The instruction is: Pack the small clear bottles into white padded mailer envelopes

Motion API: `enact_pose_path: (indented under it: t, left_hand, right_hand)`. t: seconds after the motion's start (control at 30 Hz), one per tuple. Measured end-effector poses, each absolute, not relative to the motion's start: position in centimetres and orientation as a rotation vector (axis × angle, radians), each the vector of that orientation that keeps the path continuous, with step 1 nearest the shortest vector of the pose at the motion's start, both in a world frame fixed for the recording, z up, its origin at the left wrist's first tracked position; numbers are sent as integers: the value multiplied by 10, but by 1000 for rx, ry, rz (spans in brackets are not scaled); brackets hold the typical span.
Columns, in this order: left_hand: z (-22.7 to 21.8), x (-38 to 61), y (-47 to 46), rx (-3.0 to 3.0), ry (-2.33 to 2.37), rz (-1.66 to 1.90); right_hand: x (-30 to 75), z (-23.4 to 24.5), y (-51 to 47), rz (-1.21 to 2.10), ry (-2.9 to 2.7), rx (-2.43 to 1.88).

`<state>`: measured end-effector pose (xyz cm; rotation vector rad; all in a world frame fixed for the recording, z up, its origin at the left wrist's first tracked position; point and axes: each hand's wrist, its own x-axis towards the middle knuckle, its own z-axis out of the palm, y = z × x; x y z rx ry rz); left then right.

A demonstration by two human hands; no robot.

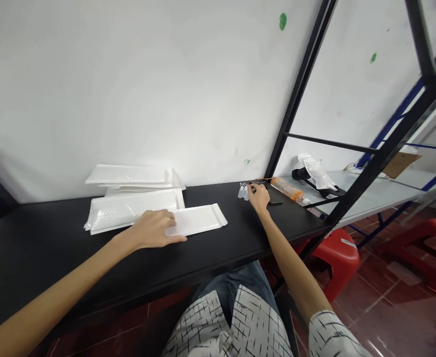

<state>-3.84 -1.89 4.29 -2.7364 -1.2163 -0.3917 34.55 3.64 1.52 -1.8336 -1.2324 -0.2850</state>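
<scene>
My left hand (154, 229) lies flat, fingers stretched out, on a white padded envelope (199, 218) near the middle of the black table (54, 248). My right hand (258, 196) reaches far to the right end of the table, its fingers curled at a few small clear bottles (243, 190) standing there. Whether the fingers grip one of the bottles is too small to tell. A small dark object (275, 202) lies just right of that hand.
A stack of white padded envelopes (132, 198) sits behind my left hand against the white wall. A black shelf frame (299, 89) rises at the table's right end. Beyond it a grey bench (370, 191) holds an orange tube (287, 188) and a plastic-wrapped item. Red stools (337, 253) stand below.
</scene>
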Motion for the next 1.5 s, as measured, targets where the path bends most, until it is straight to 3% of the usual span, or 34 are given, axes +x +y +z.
enact_pose_path:
  t: [0.13, 0.33, 0.57, 0.67, 1.0, 1.17, 1.37, 1.5]
  left_hand:
    - [27, 0, -13, -2733, -1010, -503]
    - [5, 55, -14, -2749, -1190, -510]
    - [1, 50, -9, -2867, -1398, -606]
    - [2, 46, -6, -2908, -1513, -723]
    - [-2, 47, -10, -2809, -1675, -1261]
    - [-5, 43, -14, -2714, -1543, -1513]
    - [-3, 42, -19, -2686, -1441, -1531]
    - [-1, 38, -19, -2737, -1356, -1363]
  right_hand:
    - [344, 14, 33, -323, -1206, -1818]
    - [336, 16, 22, -287, -1127, -1648]
    - [300, 14, 12, 634, -1271, -1233]
    - [291, 13, 6, 856, -1330, -1209]
    - [292, 8, 5, 904, -1399, -1226]
    - [289, 10, 3, 940, -1438, -1207]
    - [274, 14, -4, 995, -1590, -1154]
    - [260, 11, 2, 1059, -1725, -1081]
